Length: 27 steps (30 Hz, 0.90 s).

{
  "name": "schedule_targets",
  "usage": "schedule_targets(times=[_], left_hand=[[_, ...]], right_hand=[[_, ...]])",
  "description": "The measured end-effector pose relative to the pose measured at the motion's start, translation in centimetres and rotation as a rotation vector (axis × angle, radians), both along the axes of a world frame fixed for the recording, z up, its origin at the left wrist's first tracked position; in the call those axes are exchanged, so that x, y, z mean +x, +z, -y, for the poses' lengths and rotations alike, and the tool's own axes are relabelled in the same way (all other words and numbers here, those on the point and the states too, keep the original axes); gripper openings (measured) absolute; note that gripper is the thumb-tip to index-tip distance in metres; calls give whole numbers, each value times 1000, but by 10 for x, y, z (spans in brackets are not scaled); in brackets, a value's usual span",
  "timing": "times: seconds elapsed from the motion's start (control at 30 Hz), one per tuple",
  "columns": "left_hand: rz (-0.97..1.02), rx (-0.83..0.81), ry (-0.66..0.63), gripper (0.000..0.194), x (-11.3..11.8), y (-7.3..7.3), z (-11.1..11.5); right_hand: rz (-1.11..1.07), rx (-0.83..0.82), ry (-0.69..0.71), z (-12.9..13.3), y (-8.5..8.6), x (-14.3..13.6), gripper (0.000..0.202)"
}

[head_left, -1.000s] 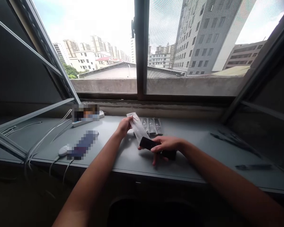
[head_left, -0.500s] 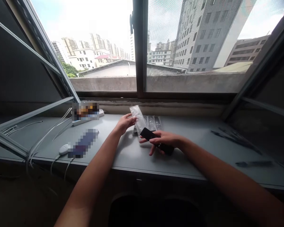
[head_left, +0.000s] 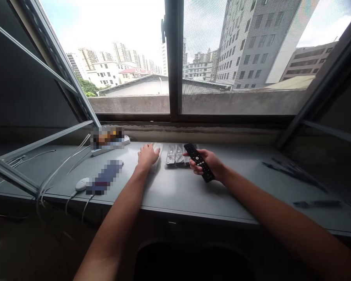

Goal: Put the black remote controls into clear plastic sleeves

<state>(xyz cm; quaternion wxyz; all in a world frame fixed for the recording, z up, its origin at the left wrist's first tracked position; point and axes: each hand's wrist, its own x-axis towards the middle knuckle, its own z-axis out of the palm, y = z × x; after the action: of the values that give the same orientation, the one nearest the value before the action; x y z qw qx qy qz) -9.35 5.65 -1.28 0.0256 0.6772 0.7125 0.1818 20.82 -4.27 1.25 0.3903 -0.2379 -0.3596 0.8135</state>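
Note:
In my right hand (head_left: 212, 162) is a black remote control (head_left: 199, 160), held at a slant with its button side showing. My left hand (head_left: 148, 155) is low over the desk, its fingers curled at a clear plastic bag (head_left: 158, 150). Part of that bag is hidden under the hand, so the grip shows only partly. Between my hands, several dark items in clear plastic bags (head_left: 177, 155) lie side by side on the desk; the remote overlaps their right end.
The grey desk (head_left: 175, 191) runs along a window. On its left are a white power strip (head_left: 111, 146), a blurred-out phone-like object (head_left: 105, 177), a round white charger (head_left: 82, 184) and white cables (head_left: 51, 175). Dark thin items (head_left: 295, 175) lie on the right. Metal frame bars (head_left: 67, 78) slant at the left.
My left hand has brought the clear bag left and down to the desk, away from the bagged items. The remote in my right hand has turned so its buttons show.

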Motion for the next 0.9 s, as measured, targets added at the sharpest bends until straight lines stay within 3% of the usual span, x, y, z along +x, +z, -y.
schedule_targets(times=[0.17, 0.43, 0.6, 0.8, 0.9], left_hand=[[-78, -27, -91, 68, 5, -8, -2], [-92, -29, -71, 52, 8, -4, 4], [-99, -42, -67, 50, 10, -2, 7], [-125, -67, -48, 47, 11, -4, 7], [-123, -81, -40, 47, 12, -4, 7]], right_hand=[[-107, -72, -62, 1, 3, 1, 40], [-120, -190, -296, -4, 8, -2, 22], [-131, -212, -281, -1, 11, -2, 26], [-203, -135, -157, 2, 8, 2, 33], [-180, -127, -207, 2, 7, 0, 29]])
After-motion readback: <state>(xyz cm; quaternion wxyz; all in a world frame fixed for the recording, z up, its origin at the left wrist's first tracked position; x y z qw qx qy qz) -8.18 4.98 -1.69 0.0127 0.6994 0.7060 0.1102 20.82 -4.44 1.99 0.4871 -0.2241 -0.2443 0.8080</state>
